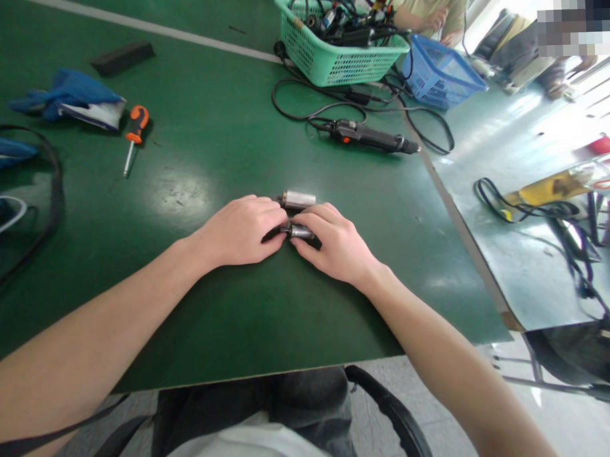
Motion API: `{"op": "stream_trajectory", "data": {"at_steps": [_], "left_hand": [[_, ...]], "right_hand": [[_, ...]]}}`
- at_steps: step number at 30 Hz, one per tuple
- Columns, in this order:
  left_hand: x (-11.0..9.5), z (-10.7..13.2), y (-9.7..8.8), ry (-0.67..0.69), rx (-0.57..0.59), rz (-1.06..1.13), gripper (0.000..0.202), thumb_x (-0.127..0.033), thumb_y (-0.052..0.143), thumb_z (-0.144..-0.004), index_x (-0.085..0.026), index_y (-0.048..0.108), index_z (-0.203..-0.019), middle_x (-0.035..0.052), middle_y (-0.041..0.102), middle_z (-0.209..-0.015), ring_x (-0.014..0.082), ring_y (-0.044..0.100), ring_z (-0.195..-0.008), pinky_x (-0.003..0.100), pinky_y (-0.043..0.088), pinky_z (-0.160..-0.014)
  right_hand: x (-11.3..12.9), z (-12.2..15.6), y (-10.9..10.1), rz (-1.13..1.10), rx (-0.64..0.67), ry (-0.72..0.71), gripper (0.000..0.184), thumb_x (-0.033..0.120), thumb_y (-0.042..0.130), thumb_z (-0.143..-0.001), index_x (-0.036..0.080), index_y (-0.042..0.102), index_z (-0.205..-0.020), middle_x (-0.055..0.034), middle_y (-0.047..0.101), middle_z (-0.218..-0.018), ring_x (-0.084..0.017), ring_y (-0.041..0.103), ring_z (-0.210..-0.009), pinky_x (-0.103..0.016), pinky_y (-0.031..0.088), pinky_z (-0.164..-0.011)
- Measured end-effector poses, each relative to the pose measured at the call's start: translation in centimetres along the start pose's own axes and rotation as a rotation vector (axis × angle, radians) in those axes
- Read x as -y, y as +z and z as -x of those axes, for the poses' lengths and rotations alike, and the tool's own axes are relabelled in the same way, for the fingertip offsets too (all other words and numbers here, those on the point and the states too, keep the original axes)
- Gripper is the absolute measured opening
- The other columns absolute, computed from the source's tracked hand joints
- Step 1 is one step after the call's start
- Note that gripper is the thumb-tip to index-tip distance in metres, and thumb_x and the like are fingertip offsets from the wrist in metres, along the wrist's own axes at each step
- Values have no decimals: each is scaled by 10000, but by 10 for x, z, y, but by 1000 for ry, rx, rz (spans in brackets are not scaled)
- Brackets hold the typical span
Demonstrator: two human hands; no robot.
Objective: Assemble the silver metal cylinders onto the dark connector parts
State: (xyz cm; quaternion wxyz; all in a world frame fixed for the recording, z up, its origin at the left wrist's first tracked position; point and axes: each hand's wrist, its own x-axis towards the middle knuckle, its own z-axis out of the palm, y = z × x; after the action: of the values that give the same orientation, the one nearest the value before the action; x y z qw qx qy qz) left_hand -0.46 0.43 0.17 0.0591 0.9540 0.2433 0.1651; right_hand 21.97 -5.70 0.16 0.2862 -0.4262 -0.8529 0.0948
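My left hand [248, 230] is closed around a small black piece [272, 233], mostly hidden under the fingers. My right hand [333, 241] grips a small silver metal cylinder [301, 232] between thumb and fingers. The two pieces meet, or nearly meet, in the gap between my hands; I cannot tell whether they are joined. Just beyond my fingertips, a larger silver cylinder [299, 200] that looks like a small motor lies on its side on the green table [228, 324].
An orange-handled screwdriver [137, 131], a blue cloth item [75, 96] and a dark block [123, 58] lie left. Beyond my hands are a corded power screwdriver [369, 136], a green basket [349, 60] of cables and parts, and a blue basket [440, 74]. People sit farther back.
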Motion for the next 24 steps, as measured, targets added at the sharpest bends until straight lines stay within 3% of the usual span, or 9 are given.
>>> {"op": "stream_trajectory", "data": {"at_steps": [24], "left_hand": [[0, -1, 1, -21, -8, -13, 213, -296, 501, -953, -176, 659, -875, 53, 676, -837, 205, 624, -806, 354, 487, -785]], "right_hand": [[-2, 1, -1, 13, 3, 28, 187, 226, 592, -947, 208, 640, -1127, -115, 694, -1127, -285, 628, -1072, -453, 553, -969]]}}
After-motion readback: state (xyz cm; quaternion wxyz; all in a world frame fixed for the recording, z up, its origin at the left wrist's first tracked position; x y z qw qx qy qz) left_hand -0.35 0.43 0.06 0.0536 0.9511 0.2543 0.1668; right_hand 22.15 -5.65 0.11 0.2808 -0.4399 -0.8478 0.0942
